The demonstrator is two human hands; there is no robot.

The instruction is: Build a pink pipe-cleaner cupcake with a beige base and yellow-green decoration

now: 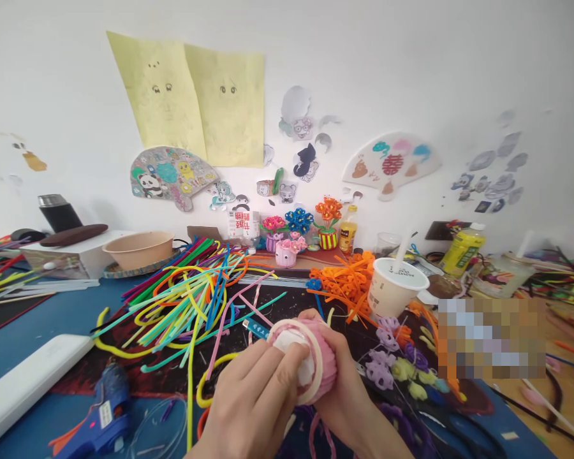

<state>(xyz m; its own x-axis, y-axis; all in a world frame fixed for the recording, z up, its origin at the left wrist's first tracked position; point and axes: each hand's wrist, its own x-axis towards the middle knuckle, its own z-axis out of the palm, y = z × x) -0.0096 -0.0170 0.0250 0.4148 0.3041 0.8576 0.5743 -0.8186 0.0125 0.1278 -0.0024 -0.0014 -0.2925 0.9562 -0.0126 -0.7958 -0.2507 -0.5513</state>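
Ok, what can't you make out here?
All in the head view:
Inside of the pink pot: partly hidden by the left hand.
Part of the right hand: hidden behind the pot.
Glue gun: cut off by the bottom edge.
Whatever's under the pixelated patch at right: blurred out.
Print on the white cup: too small to read.

The table (71,312) is viewed from the person's head, from over the near edge, with the camera faced forward and down. The wall (459,70) beyond the far edge is met almost squarely, and the upper half is mostly filled by it. The left hand (256,395) and right hand (342,376) are seen close up, from the wrist side. The near edge is cut off by the frame; the far edge is seen farther away.
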